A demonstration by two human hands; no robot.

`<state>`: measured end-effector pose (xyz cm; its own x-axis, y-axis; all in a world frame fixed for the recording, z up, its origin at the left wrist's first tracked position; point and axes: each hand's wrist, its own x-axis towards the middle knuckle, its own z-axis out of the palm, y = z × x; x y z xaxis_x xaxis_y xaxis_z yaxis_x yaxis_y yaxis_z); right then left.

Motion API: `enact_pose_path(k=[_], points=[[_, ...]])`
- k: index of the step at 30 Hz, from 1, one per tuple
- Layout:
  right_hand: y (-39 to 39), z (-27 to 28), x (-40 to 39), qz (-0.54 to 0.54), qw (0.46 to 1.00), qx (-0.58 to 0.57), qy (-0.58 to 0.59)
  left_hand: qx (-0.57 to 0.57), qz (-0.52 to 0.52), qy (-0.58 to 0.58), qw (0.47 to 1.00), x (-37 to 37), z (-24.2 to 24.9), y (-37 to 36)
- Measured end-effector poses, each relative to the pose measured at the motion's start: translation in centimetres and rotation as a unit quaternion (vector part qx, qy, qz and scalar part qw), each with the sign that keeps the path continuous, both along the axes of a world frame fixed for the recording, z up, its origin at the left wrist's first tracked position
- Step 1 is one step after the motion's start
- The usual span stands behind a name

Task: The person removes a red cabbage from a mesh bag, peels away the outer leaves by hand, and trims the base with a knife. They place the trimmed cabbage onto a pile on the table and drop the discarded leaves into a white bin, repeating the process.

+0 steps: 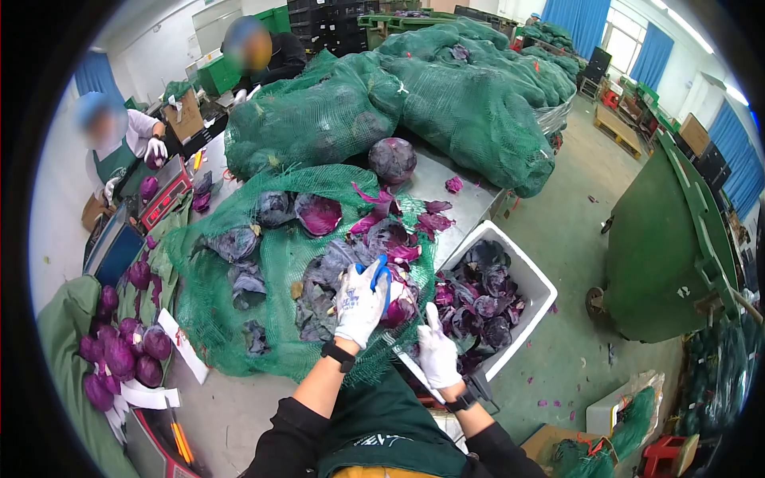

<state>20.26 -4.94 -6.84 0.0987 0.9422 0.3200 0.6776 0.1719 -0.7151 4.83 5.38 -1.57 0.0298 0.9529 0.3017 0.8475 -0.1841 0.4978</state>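
A red cabbage (401, 296) with loose outer leaves lies on the green mesh net (275, 315) on the table. My left hand (362, 301), in a white and blue glove, is spread against the cabbage's left side. Just right of the cabbage is my right hand (437, 350), also gloved, its fingers closed around something thin that I cannot make out. More cabbages and dark leaves lie on the net, among them a half-peeled purple one (318, 213). Beneath and right of my right hand, a white foam box (532, 299) holds purple leaves.
Full green mesh sacks (470, 119) are piled at the table's back. Peeled cabbages (119, 358) lie at the left. Two co-workers (119, 143) stand beyond the table. A large green bin (661, 247) stands at the right, with a red stool (664, 456) lower down.
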Motion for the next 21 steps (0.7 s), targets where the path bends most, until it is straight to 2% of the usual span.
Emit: enact_pose_path(k=[2,4,6,8,9,10,12,13,14,16,18,19,20,21], points=[[2.4,0.6,-1.7,-0.04,0.996,-0.042,-0.075,0.038,0.006,0.02,0.999,1.0,0.4,-0.7],[3.9,0.6,-2.1,-0.066,0.995,-0.059,-0.053,-0.005,0.019,0.018,1.0,1.2,0.6,-1.0],[4.2,1.0,-2.5,-0.08,0.996,-0.045,-0.005,0.007,-0.002,-0.039,0.999,0.9,-0.4,-0.4],[4.5,-0.1,-1.9,-0.065,0.986,0.066,-0.139,0.048,-0.028,-0.06,0.997,1.1,-0.8,-0.2],[5.1,-0.6,-1.6,-0.067,0.991,0.005,-0.111,0.046,-0.03,-0.062,0.997,1.2,-0.9,-0.4],[5.9,1.2,-1.1,-0.112,0.979,-0.145,0.087,0.051,-0.032,-0.061,0.996,1.4,-0.7,-0.6],[6.8,3.5,0.7,-0.103,0.946,-0.246,0.183,0.066,-0.044,-0.082,0.993,1.4,-1.0,-0.7],[8.4,-4.1,1.8,-0.069,0.997,0.014,0.041,0.063,-0.058,-0.1,0.991,1.1,-1.0,-0.7],[9.4,-4.6,2.9,-0.063,0.986,-0.117,0.1,0.059,-0.07,-0.118,0.989,0.6,-1.1,-0.8],[9.9,-1.8,5.0,-0.124,0.939,-0.264,0.184,0.05,-0.087,-0.135,0.986,-0.4,-2.0,-0.8],[11.8,-10.2,9.3,-0.141,0.976,-0.163,0.027,0.039,-0.137,-0.202,0.969,-1.6,-2.6,-0.4],[10.5,-6.0,8.6,-0.208,0.951,-0.226,-0.035,0.008,-0.132,-0.245,0.961,-1.9,-2.4,-0.7],[10.7,-6.6,8.6,-0.197,0.961,-0.191,-0.026,0.011,-0.131,-0.244,0.961,-2.1,-2.1,-0.7],[9.6,-2.2,7.1,-0.147,0.97,-0.191,-0.014,0.003,-0.122,-0.242,0.963,-2.3,-2.0,-0.9]])
